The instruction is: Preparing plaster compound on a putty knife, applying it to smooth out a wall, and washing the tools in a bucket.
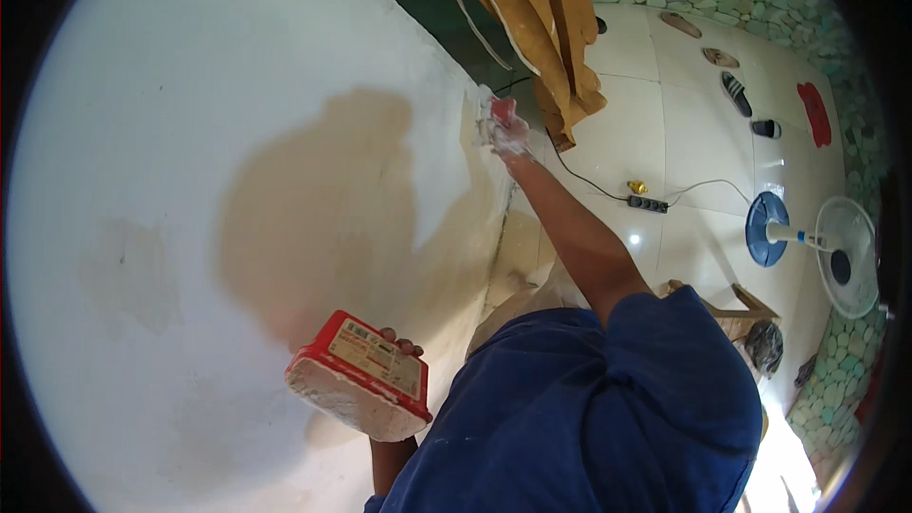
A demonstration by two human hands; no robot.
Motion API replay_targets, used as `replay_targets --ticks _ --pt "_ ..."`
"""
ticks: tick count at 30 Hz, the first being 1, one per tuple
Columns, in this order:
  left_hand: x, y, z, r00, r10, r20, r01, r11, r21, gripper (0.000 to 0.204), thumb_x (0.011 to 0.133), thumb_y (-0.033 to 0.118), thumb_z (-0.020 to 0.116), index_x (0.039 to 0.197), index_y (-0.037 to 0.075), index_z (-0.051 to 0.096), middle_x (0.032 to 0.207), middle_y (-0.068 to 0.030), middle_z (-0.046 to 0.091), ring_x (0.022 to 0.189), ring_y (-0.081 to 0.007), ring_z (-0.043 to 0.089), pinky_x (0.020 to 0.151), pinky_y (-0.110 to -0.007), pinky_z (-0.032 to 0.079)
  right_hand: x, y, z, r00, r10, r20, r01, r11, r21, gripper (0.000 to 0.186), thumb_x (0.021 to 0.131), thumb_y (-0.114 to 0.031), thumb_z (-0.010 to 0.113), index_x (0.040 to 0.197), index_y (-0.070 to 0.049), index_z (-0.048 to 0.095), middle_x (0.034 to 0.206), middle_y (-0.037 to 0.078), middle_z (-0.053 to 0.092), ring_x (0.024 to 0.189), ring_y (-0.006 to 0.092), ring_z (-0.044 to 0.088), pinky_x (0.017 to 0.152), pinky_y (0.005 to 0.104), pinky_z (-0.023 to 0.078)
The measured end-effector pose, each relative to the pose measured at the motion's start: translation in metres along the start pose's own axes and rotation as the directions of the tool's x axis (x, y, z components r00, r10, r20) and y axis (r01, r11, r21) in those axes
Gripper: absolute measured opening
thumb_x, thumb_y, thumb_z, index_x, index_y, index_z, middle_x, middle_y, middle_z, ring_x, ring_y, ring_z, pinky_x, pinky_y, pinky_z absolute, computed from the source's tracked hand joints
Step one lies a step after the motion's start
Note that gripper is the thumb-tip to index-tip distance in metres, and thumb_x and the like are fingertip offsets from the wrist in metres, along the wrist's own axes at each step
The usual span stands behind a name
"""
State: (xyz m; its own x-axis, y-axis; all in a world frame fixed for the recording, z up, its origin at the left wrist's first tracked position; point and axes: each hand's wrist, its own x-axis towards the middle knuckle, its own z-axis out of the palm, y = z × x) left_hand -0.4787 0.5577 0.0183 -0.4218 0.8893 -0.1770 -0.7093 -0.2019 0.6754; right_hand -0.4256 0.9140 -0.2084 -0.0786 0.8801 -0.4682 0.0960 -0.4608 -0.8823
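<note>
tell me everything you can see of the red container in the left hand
The container is boxy and plastic-looking, its red face bearing a pale printed label. The adjoining whitish face looks smeared with paste; whether that side is open is unclear. It is tilted, in front of the pale wall. Fingers of the left hand show at its edge.

A pale label (375, 358) is on the red tub (356, 399), just beside the left fingers (406, 346). It has rows of tiny dark letters. A stripy barcode (361, 331) is on it too, left of those fingers. The words are too small to read well.
</note>
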Motion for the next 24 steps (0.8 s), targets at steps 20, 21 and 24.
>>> replay_targets --ticks 20,21,24 --pt "0.120 -0.016 0.102 0.965 0.232 -0.119 -0.234 0.972 -0.003 0.049 0.087 0.029 0.058 0.127 0.009 0.040 0.110 -0.0135 0.054 0.098 -0.0295 0.057 0.091 -0.047 0.042 0.106 -0.094 0.045 0.560 -0.828 0.025 0.807 0.539 -0.240 0.039 0.075 0.000 0.052 0.111 -0.009 0.060 0.101 0.012 0.063 0.081 0.0306 0.058 0.076 0.0366 0.047" --pt "0.120 -0.015 0.103 0.964 0.232 -0.129 -0.234 0.972 0.000 0.048 0.087 0.029 0.058 0.127 0.009 0.040 0.110 -0.0137 0.054 0.097 -0.0297 0.057 0.091 -0.047 0.042 0.107 -0.089 0.040 0.523 -0.844 0.117 0.842 0.491 -0.223 0.037 0.077 -0.001 0.051 0.112 -0.008 0.060 0.103 0.011 0.063 0.084 0.0278 0.060 0.078 0.0345 0.047" --pt "0.122 -0.007 0.107 0.966 0.240 -0.092 -0.240 0.971 0.007 0.046 0.088 0.030 0.056 0.126 0.009 0.040 0.109 -0.0138 0.054 0.096 -0.0302 0.057 0.090 -0.047 0.042 0.116 -0.076 0.031 0.533 -0.819 0.213 0.840 0.543 -0.017 0.035 0.082 -0.006 0.050 0.116 -0.009 0.057 0.109 0.011 0.062 0.094 0.0271 0.059 0.084 0.0338 0.046"
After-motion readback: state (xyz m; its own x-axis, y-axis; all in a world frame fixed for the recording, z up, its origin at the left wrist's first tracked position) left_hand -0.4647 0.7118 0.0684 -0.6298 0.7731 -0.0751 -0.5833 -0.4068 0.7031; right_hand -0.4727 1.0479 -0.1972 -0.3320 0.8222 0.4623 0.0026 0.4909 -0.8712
